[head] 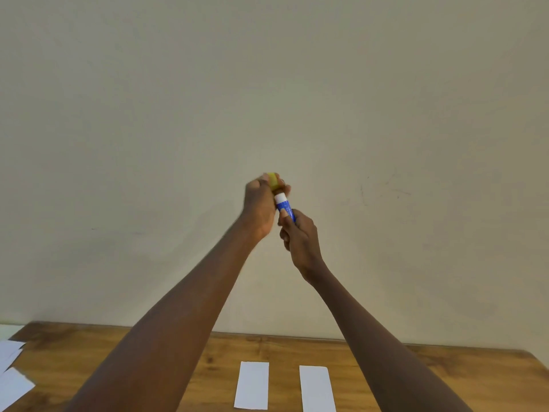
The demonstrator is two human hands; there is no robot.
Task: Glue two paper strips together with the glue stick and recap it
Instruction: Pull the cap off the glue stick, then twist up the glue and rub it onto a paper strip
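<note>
Your left hand (259,203) grips the yellow cap (272,180), right hand (300,237) the glue stick (284,207); yank crooked, glue could snap.

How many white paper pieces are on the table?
4: two strips side by side near centre, the left strip and the right strip; two pieces at the left edge. Arms may hide more.

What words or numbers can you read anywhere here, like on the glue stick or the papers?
Glue stick: pale print on the blue label, too blurred to read.
Yellow cap: no writing shows.
Two paper strips on the table: blank.
Other papers at the left edge: blank as far as they show.
Wall: only faint marks, no words.
So nothing here can be read.
</note>
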